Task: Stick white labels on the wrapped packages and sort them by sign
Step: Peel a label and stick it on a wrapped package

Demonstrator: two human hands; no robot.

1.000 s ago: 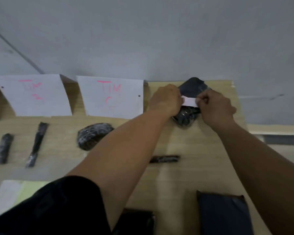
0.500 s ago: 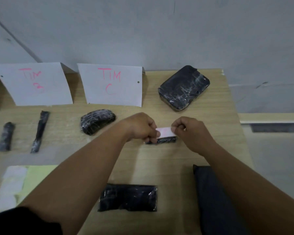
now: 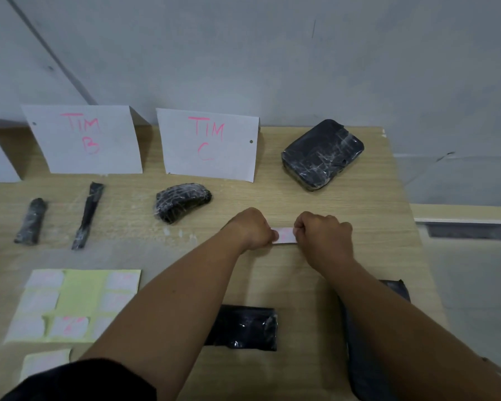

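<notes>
We see both hands, left and right, pinching a white label stretched between them above the counter.

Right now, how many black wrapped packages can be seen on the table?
6: two slim ones below the TIM B sign, one below TIM C, one far right, two near. One may hide under the label.

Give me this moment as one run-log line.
left hand: pinching white label | right hand: pinching same label | label: stretched between both hands above table | TIM C sign: curved package in front
</notes>
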